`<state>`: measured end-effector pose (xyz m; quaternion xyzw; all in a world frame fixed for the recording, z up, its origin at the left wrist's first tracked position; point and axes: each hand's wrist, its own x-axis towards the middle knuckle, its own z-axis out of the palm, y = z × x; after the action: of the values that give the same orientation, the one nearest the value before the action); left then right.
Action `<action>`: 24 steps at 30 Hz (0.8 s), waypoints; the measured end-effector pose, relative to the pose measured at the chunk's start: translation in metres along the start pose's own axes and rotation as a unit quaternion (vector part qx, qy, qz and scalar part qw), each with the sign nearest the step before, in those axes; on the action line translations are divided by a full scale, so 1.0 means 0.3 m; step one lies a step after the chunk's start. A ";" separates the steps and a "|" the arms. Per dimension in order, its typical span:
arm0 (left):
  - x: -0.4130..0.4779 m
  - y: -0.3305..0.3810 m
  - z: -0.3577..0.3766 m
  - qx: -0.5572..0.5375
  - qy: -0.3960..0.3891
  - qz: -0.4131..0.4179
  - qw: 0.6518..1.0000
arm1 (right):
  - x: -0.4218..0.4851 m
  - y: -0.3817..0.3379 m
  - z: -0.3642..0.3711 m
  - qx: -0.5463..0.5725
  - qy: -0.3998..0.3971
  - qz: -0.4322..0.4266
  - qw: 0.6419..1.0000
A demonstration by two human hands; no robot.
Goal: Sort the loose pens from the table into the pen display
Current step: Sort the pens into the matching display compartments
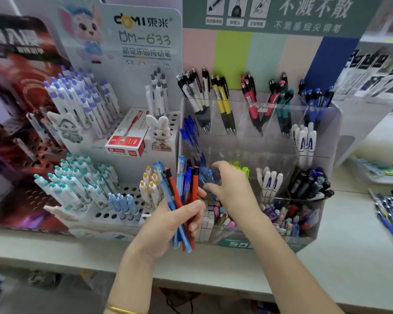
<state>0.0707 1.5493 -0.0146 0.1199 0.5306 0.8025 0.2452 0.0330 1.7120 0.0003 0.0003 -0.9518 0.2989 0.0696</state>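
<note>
Surface (349,234): pale grey-green counter, running the full width of the view.

Pen display (327,123): clear acrylic, tiered, standing on the surface right of centre. The back row holds black-and-white, yellow, red, teal and blue click pens, sorted by compartment. The middle row has blue pens at left and white ones at right. The front row is packed with small mixed items, too blurred to identify.

White perforated stand (132,189): just beside the pen display on its left. It has a printed header card (143,37) and carries white pens capped in purple, teal, yellow and pale blue. A red box (127,134) and a rabbit figurine (159,130) sit on its upper step.

Loose pens (390,211): a heap, mostly blue, lying on the surface at the far right edge, well apart from both hands.

Left hand (168,220): in front of the pen display, grip closed round a bundle of pens (182,184), blue and red, held upright and fanned at the top. There is a gold bangle (120,310) on the wrist.

Right hand (232,186): reaches into the middle-row left compartment with the thumb raised and the fingers curved toward the blue pens there. This part is blurred, so I cannot tell whether the grip holds a pen.
</note>
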 end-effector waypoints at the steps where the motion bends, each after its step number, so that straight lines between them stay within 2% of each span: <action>1: -0.001 -0.002 -0.003 0.002 -0.007 -0.001 1.000 | -0.015 -0.006 -0.014 0.032 0.018 -0.011 0.999; 4: -0.002 0.002 0.000 0.007 -0.025 -0.014 1.000 | -0.052 -0.064 -0.083 0.222 0.078 -0.034 0.971; 6: -0.001 0.006 0.007 0.020 -0.044 -0.022 0.999 | -0.059 -0.113 -0.145 0.307 0.013 -0.028 0.951; 9: 0.000 0.014 0.018 0.034 -0.073 -0.031 0.996 | -0.053 -0.145 -0.192 0.310 -0.159 -0.030 0.937; 13: 0.006 0.032 0.022 0.007 -0.105 -0.059 0.993 | -0.025 -0.130 -0.181 0.367 -0.163 -0.017 0.916; 17: 0.014 0.037 0.013 0.026 -0.173 -0.099 0.980 | 0.000 -0.110 -0.179 0.424 -0.290 -0.033 0.857; 19: 0.019 0.029 0.013 0.030 -0.197 -0.113 0.974 | 0.004 -0.105 -0.188 0.422 -0.327 -0.049 0.844; 21: 0.026 0.024 0.010 0.020 -0.203 -0.117 0.972 | 0.012 -0.100 -0.193 0.406 -0.307 -0.066 0.858; 24: 0.036 0.027 0.003 0.002 -0.184 -0.106 0.977 | 0.037 -0.084 -0.190 0.414 -0.194 -0.060 0.888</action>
<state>0.0599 1.5531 -0.0074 0.2088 0.4881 0.7349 0.4220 0.0307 1.7242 0.0623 0.1437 -0.7347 0.6547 -0.1047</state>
